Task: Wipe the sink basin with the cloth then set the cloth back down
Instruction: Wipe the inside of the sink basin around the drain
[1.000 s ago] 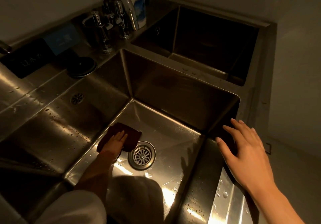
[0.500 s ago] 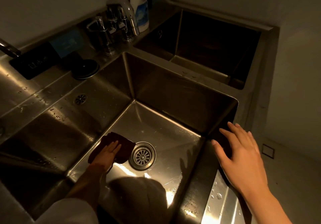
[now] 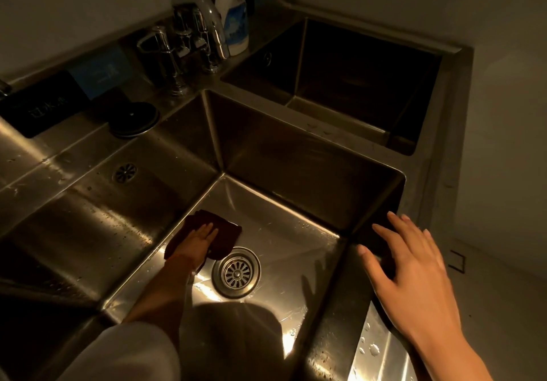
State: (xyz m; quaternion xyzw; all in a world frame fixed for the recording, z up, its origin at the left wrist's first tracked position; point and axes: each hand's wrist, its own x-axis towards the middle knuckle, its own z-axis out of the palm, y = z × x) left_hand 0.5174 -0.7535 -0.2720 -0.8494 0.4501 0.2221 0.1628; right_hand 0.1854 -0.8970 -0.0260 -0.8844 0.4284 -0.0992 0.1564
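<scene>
Left hand [image 3: 199, 243] is flat on the dark cloth [image 3: 220, 234], fingers extended and pressing it onto the floor of the sink basin [image 3: 284, 226], near the left wall, just up-left of the drain strainer [image 3: 236, 271]. Palm-down press, not a pinch; the cloth is pinned under the hand with its far edge sticking out past the fingertips

Right hand [image 3: 413, 268] is over the right rim of the basin, fingers spread and loose, holding nothing. Can't tell whether it actually bears on the rim or hovers just above it

Judgement: mid-wipe. Droplets show on the basin floor near the right wall and on the rim [image 3: 373, 348], so the right side looks undone

Risks from here:
- cloth edge sits right beside the strainer; a stroke toward it could snag the fabric on the slots or bunch it up
- flat-palm hold on wet steel: the cloth can slide out from under the hand, leaving skin on metal and missed strips
- lighting is dim, shadow covers the near floor, so coverage there is hard to verify
- wet rim under the right hand gives a poor brace if weight goes on it
- set-down spot for the cloth isn't evident
</scene>
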